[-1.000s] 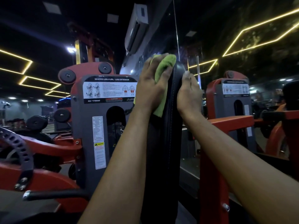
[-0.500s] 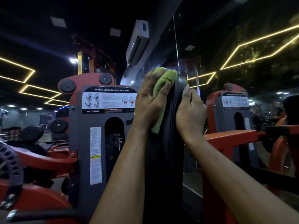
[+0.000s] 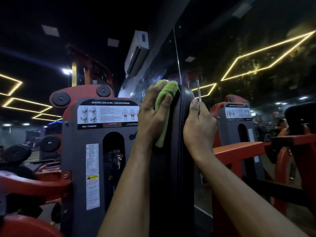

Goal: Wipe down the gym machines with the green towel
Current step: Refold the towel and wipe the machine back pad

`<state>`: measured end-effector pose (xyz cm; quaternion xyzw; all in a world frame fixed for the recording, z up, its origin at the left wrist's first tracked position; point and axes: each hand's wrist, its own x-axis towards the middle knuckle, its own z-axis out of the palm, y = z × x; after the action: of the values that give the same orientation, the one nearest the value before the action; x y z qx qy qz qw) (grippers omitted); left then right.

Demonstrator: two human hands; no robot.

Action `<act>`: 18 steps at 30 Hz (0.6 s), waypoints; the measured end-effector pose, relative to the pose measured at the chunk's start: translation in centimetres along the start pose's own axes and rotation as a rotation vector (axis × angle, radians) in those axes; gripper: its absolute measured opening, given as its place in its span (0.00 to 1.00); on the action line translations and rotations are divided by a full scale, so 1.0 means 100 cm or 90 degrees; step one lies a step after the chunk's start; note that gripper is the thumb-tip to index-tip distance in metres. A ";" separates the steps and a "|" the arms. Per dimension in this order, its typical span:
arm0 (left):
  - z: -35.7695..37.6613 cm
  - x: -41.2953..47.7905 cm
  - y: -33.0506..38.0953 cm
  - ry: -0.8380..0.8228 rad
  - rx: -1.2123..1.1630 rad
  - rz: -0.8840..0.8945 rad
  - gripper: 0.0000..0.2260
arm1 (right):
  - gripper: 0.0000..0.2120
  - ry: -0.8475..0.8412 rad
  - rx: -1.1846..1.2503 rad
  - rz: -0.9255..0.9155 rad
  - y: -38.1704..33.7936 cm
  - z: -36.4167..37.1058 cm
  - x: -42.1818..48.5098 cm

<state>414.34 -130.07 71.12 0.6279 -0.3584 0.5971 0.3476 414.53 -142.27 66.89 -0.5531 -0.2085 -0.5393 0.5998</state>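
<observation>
A tall black padded backrest (image 3: 172, 168) of a gym machine stands upright in front of me, seen edge-on. My left hand (image 3: 152, 117) grips the green towel (image 3: 165, 103) and presses it against the pad's left face near the top. The towel bunches over the pad's upper left corner and hangs below my palm. My right hand (image 3: 199, 127) holds the pad's right side, thumb up along the edge; its fingers are hidden behind the pad.
A grey and red seated leg curl / leg extension weight stack (image 3: 95, 151) stands left of the pad. A mirror wall (image 3: 256, 74) on the right reflects a similar machine. Red frame arms (image 3: 239, 147) run at right; black weight plates (image 3: 49, 142) sit at far left.
Both hands and the pad's top sit lower in view as my head tilts up. My left hand has slid the towel slightly down the pad's left face.
</observation>
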 end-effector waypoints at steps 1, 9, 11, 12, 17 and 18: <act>0.000 0.006 -0.007 0.006 -0.005 -0.036 0.12 | 0.20 0.000 -0.004 0.000 0.000 0.000 0.000; -0.002 0.011 -0.016 0.017 0.013 -0.208 0.13 | 0.20 0.002 -0.026 -0.001 -0.002 -0.002 -0.002; 0.000 -0.005 -0.001 -0.003 -0.005 -0.058 0.13 | 0.20 0.013 -0.032 -0.004 -0.002 -0.003 -0.002; 0.000 -0.008 0.002 -0.019 -0.014 -0.021 0.14 | 0.20 0.017 -0.034 -0.004 -0.002 -0.002 -0.001; -0.002 0.015 -0.024 0.005 -0.040 -0.123 0.11 | 0.21 0.021 -0.042 -0.006 -0.001 -0.001 -0.002; -0.001 0.020 -0.033 0.013 -0.038 -0.156 0.10 | 0.21 0.020 -0.042 -0.008 0.000 -0.001 -0.002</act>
<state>417.22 -128.35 73.13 0.6505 -0.2930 0.5455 0.4398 414.41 -142.23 66.69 -0.5629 -0.1844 -0.5583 0.5810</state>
